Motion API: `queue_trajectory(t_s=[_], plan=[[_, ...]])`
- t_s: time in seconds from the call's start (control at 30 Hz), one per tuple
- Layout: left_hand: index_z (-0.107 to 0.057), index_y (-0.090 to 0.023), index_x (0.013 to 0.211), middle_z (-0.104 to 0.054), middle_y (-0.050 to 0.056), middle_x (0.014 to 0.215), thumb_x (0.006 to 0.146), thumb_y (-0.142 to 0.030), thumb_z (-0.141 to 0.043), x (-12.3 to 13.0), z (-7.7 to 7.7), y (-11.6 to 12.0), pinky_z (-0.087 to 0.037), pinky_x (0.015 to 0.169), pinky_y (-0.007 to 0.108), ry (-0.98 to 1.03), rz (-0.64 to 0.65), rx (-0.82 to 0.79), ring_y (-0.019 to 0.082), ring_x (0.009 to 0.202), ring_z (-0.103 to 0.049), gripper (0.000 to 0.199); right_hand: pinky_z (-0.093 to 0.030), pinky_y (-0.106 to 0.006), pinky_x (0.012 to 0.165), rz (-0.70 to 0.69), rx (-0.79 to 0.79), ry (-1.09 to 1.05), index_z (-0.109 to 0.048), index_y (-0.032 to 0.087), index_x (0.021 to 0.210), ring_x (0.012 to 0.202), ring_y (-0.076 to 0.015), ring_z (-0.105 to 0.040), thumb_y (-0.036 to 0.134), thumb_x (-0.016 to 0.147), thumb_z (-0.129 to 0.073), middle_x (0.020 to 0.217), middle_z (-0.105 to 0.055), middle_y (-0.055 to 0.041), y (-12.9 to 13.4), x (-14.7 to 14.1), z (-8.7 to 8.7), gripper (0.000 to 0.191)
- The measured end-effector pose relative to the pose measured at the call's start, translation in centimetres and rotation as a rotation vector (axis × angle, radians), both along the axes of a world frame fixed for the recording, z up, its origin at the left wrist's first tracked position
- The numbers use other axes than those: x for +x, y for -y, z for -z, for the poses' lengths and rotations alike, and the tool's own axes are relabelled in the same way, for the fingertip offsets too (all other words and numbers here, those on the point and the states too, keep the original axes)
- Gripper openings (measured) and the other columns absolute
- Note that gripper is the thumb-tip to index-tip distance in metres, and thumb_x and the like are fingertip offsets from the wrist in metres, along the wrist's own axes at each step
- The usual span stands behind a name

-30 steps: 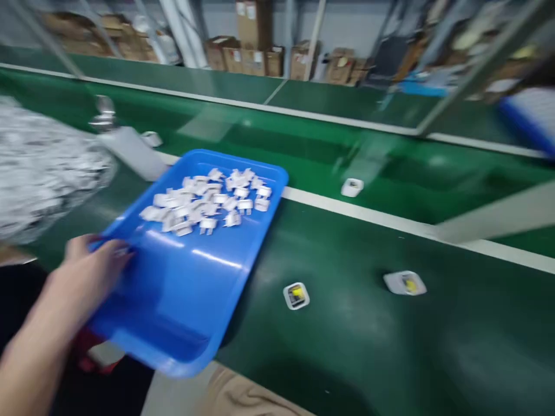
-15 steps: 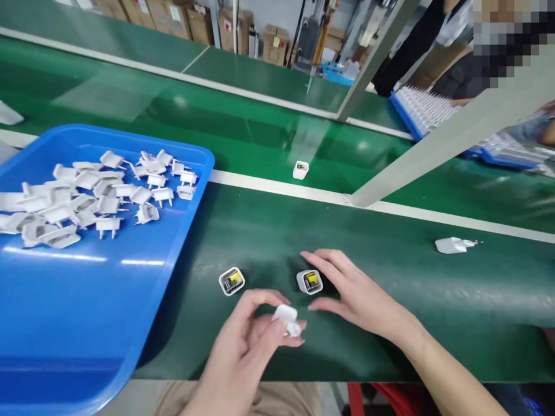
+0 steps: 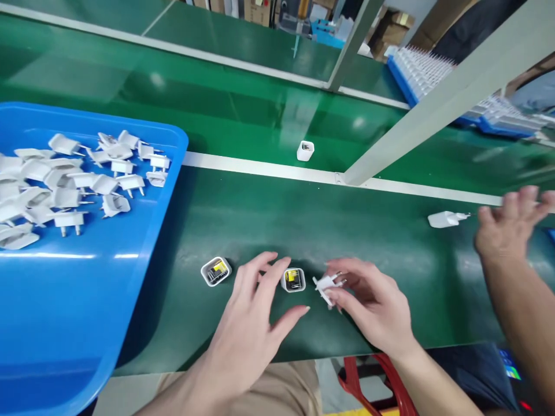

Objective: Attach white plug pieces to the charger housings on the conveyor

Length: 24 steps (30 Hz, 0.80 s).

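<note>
My right hand pinches a white plug cover with two metal pins, the pins pointing right. My left hand is open, its fingers and thumb spread around a white charger housing that stands on the bench. Whether a fingertip touches the housing I cannot tell. Yellow and black parts show inside its open top. To the left stands a second, similar open housing, apart from both hands.
A blue tray of loose plug covers lies left. One housing stands on the green belt beyond the white rail. An assembled charger lies right, near another person's hand. A slanted post rises behind.
The plug cover has passed from my left hand to my right. My left hand has moved over to the nearer housing. Another person's arm has come in at the right.
</note>
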<state>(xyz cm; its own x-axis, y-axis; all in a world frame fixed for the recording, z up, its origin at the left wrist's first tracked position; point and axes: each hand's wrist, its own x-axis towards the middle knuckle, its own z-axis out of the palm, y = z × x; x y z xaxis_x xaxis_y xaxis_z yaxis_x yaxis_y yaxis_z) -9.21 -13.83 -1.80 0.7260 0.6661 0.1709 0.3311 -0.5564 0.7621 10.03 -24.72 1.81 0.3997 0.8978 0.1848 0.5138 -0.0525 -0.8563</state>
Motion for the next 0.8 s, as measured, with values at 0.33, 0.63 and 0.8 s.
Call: queue_trajectory(t_s=[0.33, 0.63, 0.8], plan=[[-0.038, -0.028, 0.157, -0.058, 0.008, 0.149, 0.102, -0.017, -0.057, 0.7, 0.6, -1.7, -0.052, 0.106, 0.043, -0.111, 0.329, -0.010, 0.025, 0.132, -0.058, 0.060, -0.062, -0.025, 0.059, 0.027, -0.115, -0.188, -0.071, 0.026, 0.115, 0.064, -0.0141, -0.068, 0.034, 0.096, -0.073, 0.088, -0.072, -0.0009, -0.3, 0.2, 1.0, 0.021], [-0.048, -0.027, 0.137, -0.065, 0.006, 0.134, 0.093, -0.003, -0.056, 0.9, 1.3, -0.8, -0.055, 0.102, 0.039, -0.015, 0.110, -0.175, 0.023, 0.121, -0.065, 0.050, -0.062, -0.023, 0.062, -0.019, -0.073, -0.297, -0.070, 0.027, 0.119, 0.070, -0.0143, -0.070, 0.032, 0.094, -0.076, 0.090, -0.071, -0.0010, -0.7, -0.3, 1.3, 0.026], [-0.051, -0.028, 0.131, -0.063, 0.005, 0.134, 0.094, -0.008, -0.061, -0.2, 1.1, -1.3, -0.057, 0.100, 0.036, 0.018, 0.103, -0.285, 0.021, 0.120, -0.066, 0.044, -0.064, -0.029, 0.071, -0.111, -0.036, -0.025, -0.069, 0.026, 0.117, 0.082, -0.0186, -0.073, 0.024, 0.096, -0.072, 0.099, -0.074, -0.0048, -1.3, -0.8, 0.9, 0.021]])
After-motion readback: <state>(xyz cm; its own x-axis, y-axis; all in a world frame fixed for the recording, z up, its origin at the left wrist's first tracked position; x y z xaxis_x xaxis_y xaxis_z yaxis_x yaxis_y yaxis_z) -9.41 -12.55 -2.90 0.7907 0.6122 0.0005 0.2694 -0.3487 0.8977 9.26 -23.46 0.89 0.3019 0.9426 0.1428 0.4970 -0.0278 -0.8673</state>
